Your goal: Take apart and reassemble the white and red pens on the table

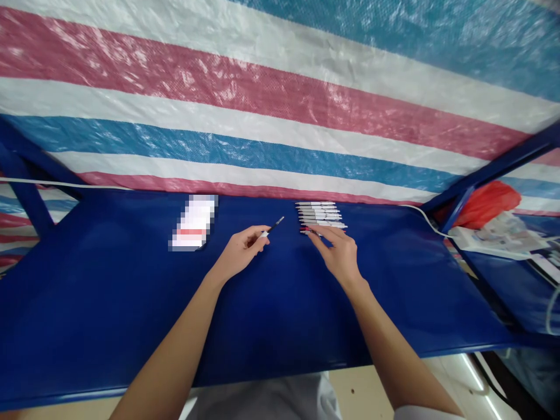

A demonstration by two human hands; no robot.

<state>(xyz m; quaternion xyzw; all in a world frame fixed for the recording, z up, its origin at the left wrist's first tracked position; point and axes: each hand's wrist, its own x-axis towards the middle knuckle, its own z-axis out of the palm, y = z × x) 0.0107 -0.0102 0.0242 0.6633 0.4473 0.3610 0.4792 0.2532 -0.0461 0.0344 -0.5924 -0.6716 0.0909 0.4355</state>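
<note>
My left hand (pixel 245 248) is closed in a pinch around a pen (pixel 274 225). Its dark front part and fine tip point up and to the right, while most of the barrel is hidden in my fingers. To the right, several white and grey pens (pixel 318 214) lie side by side in a row, tips to the left. My right hand (pixel 339 251) is at the near end of this row, thumb and fingers pinched on the left end of a pen (pixel 305 231). The hand covers much of that pen.
A blurred-out white rectangular item (pixel 192 224) lies on the blue table (pixel 280 315) to the left. Behind rises a striped plastic sheet (pixel 262 93). At the right, beyond a blue metal frame (pixel 490 172), are a red plastic bag (pixel 492 204) and a white tray (pixel 494 248).
</note>
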